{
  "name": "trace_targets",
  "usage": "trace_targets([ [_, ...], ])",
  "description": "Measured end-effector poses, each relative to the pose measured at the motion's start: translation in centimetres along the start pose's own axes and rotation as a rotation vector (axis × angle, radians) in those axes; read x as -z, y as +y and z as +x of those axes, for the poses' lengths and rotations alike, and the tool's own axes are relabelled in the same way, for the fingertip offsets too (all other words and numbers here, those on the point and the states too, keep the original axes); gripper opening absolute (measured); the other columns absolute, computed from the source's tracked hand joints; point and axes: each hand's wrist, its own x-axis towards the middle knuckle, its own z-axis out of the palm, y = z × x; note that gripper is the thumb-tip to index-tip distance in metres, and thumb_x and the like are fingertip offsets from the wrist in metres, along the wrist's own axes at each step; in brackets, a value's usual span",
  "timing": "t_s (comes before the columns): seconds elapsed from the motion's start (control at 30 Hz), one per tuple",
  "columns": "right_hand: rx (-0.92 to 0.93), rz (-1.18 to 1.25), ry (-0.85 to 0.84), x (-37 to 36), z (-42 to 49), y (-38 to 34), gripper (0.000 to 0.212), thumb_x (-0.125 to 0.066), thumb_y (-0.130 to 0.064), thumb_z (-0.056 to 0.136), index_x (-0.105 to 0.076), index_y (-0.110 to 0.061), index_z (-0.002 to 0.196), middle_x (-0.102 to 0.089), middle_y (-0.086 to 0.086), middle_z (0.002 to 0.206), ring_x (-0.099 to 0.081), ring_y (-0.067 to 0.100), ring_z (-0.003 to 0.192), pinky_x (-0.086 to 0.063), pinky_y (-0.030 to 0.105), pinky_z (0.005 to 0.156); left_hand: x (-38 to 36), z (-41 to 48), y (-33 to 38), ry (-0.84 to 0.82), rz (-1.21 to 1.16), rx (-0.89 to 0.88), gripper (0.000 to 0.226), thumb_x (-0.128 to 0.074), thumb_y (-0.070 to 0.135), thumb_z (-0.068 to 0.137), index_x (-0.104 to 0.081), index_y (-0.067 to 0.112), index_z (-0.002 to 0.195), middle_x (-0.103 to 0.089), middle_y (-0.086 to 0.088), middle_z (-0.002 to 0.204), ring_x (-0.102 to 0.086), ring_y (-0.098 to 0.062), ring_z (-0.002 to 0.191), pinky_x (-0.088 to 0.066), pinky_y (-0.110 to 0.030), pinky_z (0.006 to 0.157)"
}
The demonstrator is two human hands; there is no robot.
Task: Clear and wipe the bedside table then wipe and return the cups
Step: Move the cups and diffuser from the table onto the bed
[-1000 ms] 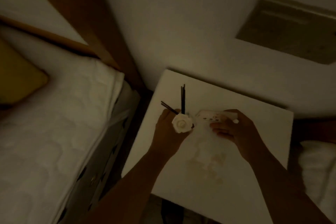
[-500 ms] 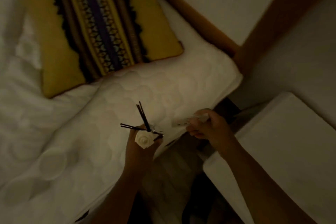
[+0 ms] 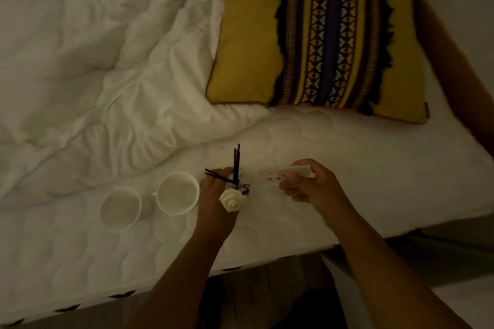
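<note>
Two white cups (image 3: 151, 199) sit upright on the quilted white mattress (image 3: 347, 168), mouths up, just beside each other, near the bed edge; dim room, rumpled duvet (image 3: 93, 61) behind, yellow patterned cushion (image 3: 320, 35) at the head end; left hand (image 3: 216, 203) just right of the cups, fingers closed round a reed diffuser (image 3: 235, 187) w/ white rose, dark sticks pointing up and away; right hand (image 3: 310, 187) holds a white remote (image 3: 283, 175) by its right end, long axis left-right.

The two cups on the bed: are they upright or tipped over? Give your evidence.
Upright. Both cups stand on the mattress with round open rims facing the camera, left of the left hand.
</note>
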Motion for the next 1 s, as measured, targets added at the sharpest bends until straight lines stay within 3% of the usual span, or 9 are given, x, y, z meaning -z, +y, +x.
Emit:
trace_targets([
  [0.1,-0.034,-0.021,-0.002,-1.2,1.0,0.4,0.014,-0.071,-0.014,0.087,-0.063,-0.01,0.097,-0.074,0.024,0.091,-0.067,0.028,0.075,-0.052,0.035,0.07,-0.4,0.8,-1.7,-0.07,0.109,0.004,0.045,-0.076,0.022,0.077,-0.061,0.026,0.119,-0.053,0.014,0.112,-0.049,-0.011,0.106,-0.037,-0.024,0.092],
  [0.2,-0.058,-0.009,0.017,-1.8,1.4,1.1,0.011,-0.071,-0.009,0.087,-0.063,-0.01,0.095,-0.07,0.032,0.095,-0.061,0.027,0.074,-0.047,0.03,0.061,-0.6,0.9,-2.3,-0.089,0.148,0.012,0.048,-0.067,0.03,0.074,-0.062,0.024,0.121,-0.059,0.01,0.115,-0.051,-0.016,0.108,-0.031,-0.019,0.089],
  [0.3,-0.067,-0.002,0.042,-2.0,1.3,1.3,0.02,-0.07,-0.011,0.088,-0.062,-0.01,0.107,-0.072,0.029,0.095,-0.062,0.028,0.077,-0.048,0.03,0.063,-0.6,0.7,-2.5,-0.078,0.071,0.042,0.049,-0.073,0.02,0.076,-0.059,0.023,0.123,-0.053,0.015,0.115,-0.046,-0.008,0.106,-0.03,-0.012,0.089],
  [0.43,-0.074,-0.085,0.066,-2.0,0.7,1.5,0.047,-0.071,-0.02,0.088,-0.054,-0.025,0.132,-0.075,0.017,0.097,-0.068,0.021,0.079,-0.056,0.038,0.077,-0.4,0.2,-2.7,-0.11,0.003,0.071,0.061,-0.069,0.026,0.08,-0.048,0.013,0.136,-0.051,0.002,0.136,-0.046,-0.011,0.126,-0.04,-0.035,0.108],
  [0.57,-0.095,-0.068,0.164,-1.9,-1.2,1.7,0.067,-0.073,-0.023,0.087,-0.037,-0.036,0.143,-0.07,0.013,0.105,-0.069,0.02,0.078,-0.058,0.041,0.08,0.5,-1.6,-2.3,-0.163,-0.02,0.201,0.056,-0.077,0.017,0.075,-0.049,0.014,0.123,-0.055,-0.009,0.125,-0.052,-0.021,0.116,-0.048,-0.044,0.097],
  [0.7,-0.177,-0.059,0.205,-2.5,-4.9,1.6,0.059,-0.071,-0.025,0.088,-0.041,-0.026,0.139,-0.066,0.011,0.11,-0.07,0.021,0.083,-0.059,0.038,0.078,2.8,-4.9,-1.2,-0.284,0.012,0.366,0.083,-0.073,0.023,0.083,-0.026,0.017,0.15,-0.033,-0.003,0.154,-0.032,-0.02,0.142,-0.028,-0.04,0.118],
  [0.77,-0.227,-0.084,0.189,-3.4,-7.1,0.9,0.048,-0.071,-0.027,0.088,-0.051,-0.018,0.131,-0.068,0.011,0.11,-0.07,0.023,0.085,-0.059,0.038,0.078,4.9,-6.5,0.3,-0.312,-0.019,0.371,0.077,-0.072,0.025,0.084,-0.03,0.019,0.149,-0.041,-0.002,0.15,-0.041,-0.016,0.136,-0.034,-0.035,0.114],
  [0.9,-0.28,-0.163,0.128,-6.5,-12.3,-2.2,0.032,-0.072,-0.028,0.088,-0.061,-0.014,0.116,-0.071,0.011,0.105,-0.071,0.024,0.086,-0.058,0.035,0.074,10.7,-8.8,3.0,-0.336,-0.001,0.316,0.057,-0.07,0.028,0.085,-0.047,0.022,0.137,-0.063,0.003,0.125,-0.056,-0.006,0.109,-0.039,-0.019,0.091],
  [1.0,-0.24,-0.22,0.088,-9.9,-16.4,-5.7,0.023,-0.069,-0.025,0.089,-0.063,-0.015,0.109,-0.072,0.01,0.101,-0.071,0.024,0.084,-0.057,0.036,0.075,16.3,-9.8,5.3,-0.327,-0.001,0.258,0.039,-0.069,0.027,0.086,-0.059,0.022,0.123,-0.07,0.003,0.106,-0.062,-0.006,0.095,-0.049,-0.023,0.085],
])
